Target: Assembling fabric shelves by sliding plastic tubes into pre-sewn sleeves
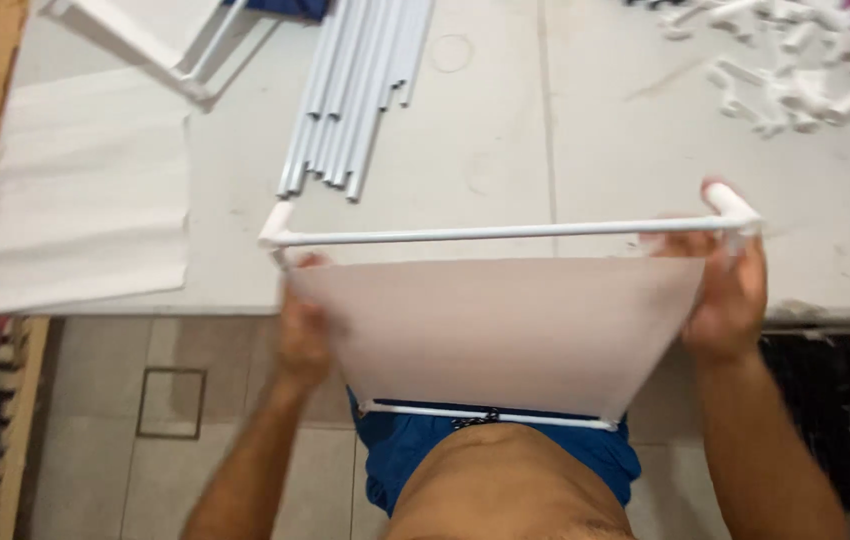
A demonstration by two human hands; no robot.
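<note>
Both hands hold a white fabric panel (495, 330) stretched between two white rods: left hand (303, 330) fingers grip its left edge, right hand (730, 290) fingers clasp the far rod's corner connector (735, 208). Beyond, white tubes (355, 90) lie on the tabletop (505, 130).

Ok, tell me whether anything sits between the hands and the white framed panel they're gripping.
Nothing visible does. The left hand and the right hand grip the framed panel directly at its two side edges, holding it up at the edge of the table. The bundle of white tubes lies further back, apart from it.
</note>
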